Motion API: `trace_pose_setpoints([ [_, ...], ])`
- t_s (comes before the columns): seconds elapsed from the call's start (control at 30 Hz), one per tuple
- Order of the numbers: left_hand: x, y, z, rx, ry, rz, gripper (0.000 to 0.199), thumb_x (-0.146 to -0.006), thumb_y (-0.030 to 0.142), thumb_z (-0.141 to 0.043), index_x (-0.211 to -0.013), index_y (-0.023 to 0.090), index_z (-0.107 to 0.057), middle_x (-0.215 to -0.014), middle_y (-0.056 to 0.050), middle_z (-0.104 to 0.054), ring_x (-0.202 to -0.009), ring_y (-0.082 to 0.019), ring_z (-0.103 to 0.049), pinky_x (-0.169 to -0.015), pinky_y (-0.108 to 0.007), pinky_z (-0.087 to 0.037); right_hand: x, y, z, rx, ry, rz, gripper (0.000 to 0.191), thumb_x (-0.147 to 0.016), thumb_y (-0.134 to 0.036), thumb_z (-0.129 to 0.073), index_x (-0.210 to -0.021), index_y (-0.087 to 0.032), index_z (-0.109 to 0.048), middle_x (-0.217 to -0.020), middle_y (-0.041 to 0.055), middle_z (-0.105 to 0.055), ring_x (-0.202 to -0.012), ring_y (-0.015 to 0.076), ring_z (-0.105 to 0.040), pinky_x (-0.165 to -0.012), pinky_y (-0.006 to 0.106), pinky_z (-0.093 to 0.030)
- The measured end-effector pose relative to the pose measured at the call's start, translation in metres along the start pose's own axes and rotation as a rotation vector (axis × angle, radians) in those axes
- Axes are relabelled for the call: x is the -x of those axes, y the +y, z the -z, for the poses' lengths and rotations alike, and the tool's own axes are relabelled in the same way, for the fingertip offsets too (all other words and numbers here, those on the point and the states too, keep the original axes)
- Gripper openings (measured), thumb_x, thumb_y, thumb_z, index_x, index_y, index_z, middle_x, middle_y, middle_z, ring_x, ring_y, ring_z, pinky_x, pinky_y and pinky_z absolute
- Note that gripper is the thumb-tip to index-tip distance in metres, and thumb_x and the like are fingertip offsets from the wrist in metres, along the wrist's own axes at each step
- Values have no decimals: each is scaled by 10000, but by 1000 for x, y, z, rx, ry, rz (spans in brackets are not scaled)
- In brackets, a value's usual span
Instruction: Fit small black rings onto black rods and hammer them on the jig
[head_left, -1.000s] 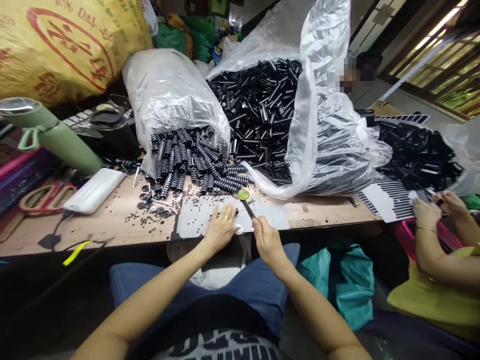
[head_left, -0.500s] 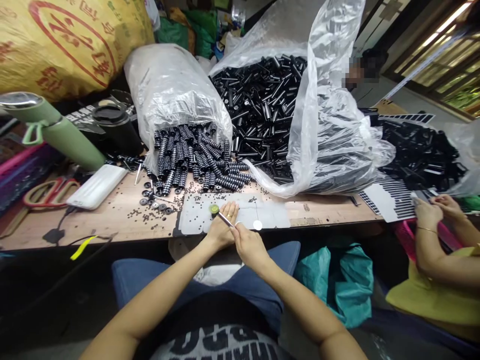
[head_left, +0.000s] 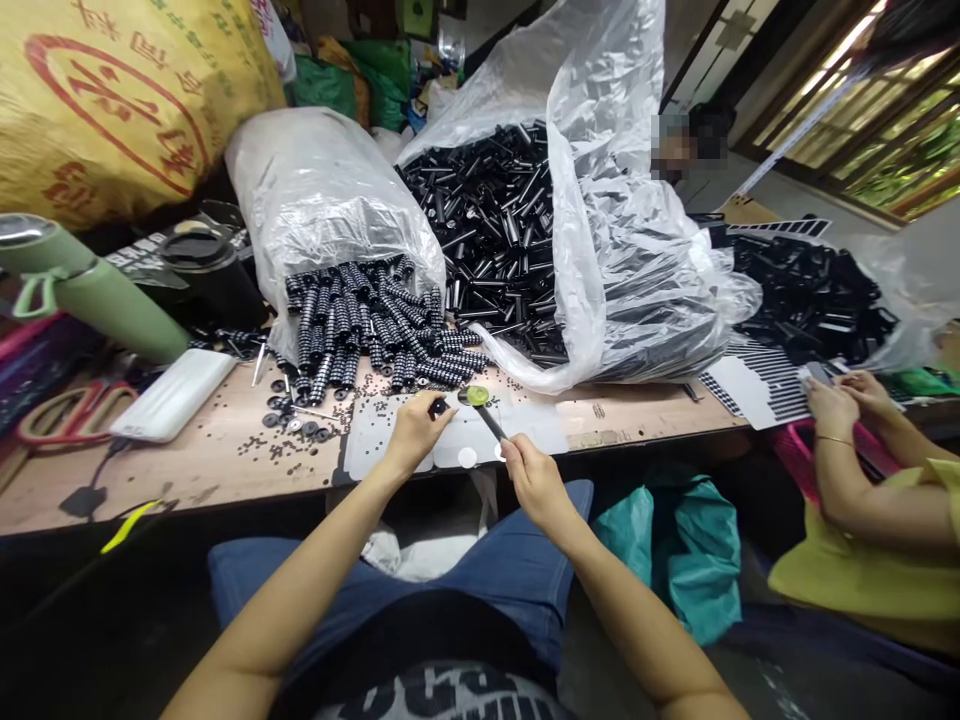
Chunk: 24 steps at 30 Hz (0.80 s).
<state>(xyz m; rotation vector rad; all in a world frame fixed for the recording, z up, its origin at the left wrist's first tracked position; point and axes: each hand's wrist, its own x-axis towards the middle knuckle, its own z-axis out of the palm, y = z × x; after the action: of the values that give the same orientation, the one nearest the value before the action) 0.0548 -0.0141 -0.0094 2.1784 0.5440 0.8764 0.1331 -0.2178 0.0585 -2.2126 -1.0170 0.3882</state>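
Mallet over the mat, clamped in my right hand; my left hand pinches a black piece there; a stray swing could dislodge it.

Black top, chunky pale grey lettering across it, blue trousers, bare forearms

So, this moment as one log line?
left hand: holds small black round piece; right hand: grips dark-handled hammer with yellow-green head; below: pale flat sheet
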Motion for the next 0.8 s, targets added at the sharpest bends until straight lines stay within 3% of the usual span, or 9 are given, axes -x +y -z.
trace_pose_setpoints([
  [0.13,-7,7,-14,4,22,22,162,-788,246,-674,-916,151,-649,-874,-75,-683,-762,-195,-620,-718,-306,-475,4,-13,2,78,152,40,398,-1001,-445,-218,-842,-204,-493,-645,9,-567,-543,143,-521,-547,232,-323],
  [0.3,-8,9,-16,-6,-16,0,133,-827,246,-621,-915,149,-640,-877,-81,-674,-788,-205,-616,-727,-315,-468,-4,-9,-12,360,7,-41,324,-1012,-370,-265,-873,-199,-503,-678,28,-639,-565,175,-581,-539,258,-247],
  [0.43,0,25,0,-29,-32,24,148,-814,250,-635,-927,154,-632,-891,-78,-672,-790,-205,-615,-739,-317,-467,-9,0,-7,411,21,-96,336,-1026,-380,-240,-901,-208,-500,-723,22,-667,-643,184,-626,-562,260,-253],
  [0.5,16,38,14,-30,-169,5,139,-821,251,-631,-930,165,-630,-890,-67,-669,-790,-198,-619,-737,-306,-466,-12,12,-1,455,26,-125,341,-1025,-398,-247,-906,-210,-505,-755,25,-673,-675,186,-633,-571,259,-261],
  [0.63,64,58,35,-69,-629,2,110,-823,245,-639,-904,172,-629,-853,-50,-653,-803,-196,-623,-730,-288,-468,-25,49,-2,604,-18,-172,313,-1010,-412,-318,-931,-204,-538,-872,48,-672,-712,188,-623,-590,266,-290],
  [0.73,96,58,30,-170,-787,11,114,-829,205,-625,-934,160,-623,-907,-68,-645,-866,-209,-622,-776,-298,-473,-43,66,-15,657,9,-137,295,-993,-411,-375,-955,-190,-567,-945,74,-646,-846,206,-602,-676,279,-357],
  [0.8,110,53,20,-265,-844,17,99,-837,174,-601,-930,149,-624,-931,-84,-642,-900,-223,-623,-803,-312,-478,-62,64,-26,635,54,-46,272,-976,-407,-422,-983,-187,-582,-1011,88,-621,-963,219,-557,-774,295,-384],
])
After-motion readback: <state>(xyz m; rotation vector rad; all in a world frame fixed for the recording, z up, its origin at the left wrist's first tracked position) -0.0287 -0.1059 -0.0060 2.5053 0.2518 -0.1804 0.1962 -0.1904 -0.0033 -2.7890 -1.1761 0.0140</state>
